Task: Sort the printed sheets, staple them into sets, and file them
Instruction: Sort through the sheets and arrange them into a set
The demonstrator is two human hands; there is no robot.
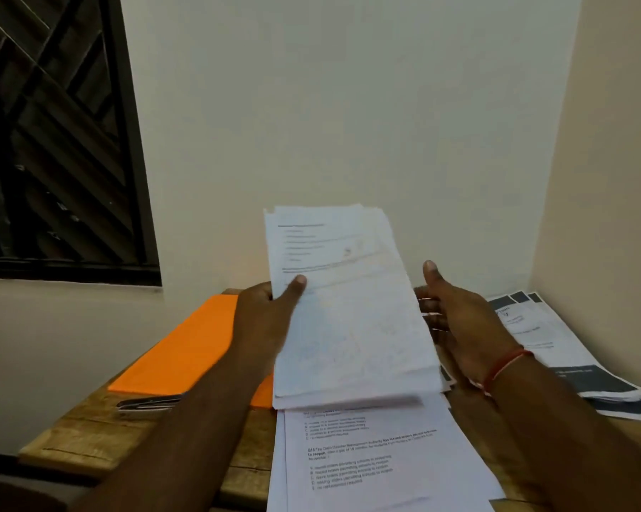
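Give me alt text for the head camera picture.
A left hand holds a bundle of printed sheets above a wooden table, the right hand open beside it. An orange folder, a stapler and more sheets lie on the table.

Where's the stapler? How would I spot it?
Look at the wooden table below the dark window. On its left side lies a big orange folder, and the stapler sits at the folder's near edge. It is the only small, dark, metal thing among flat papers.
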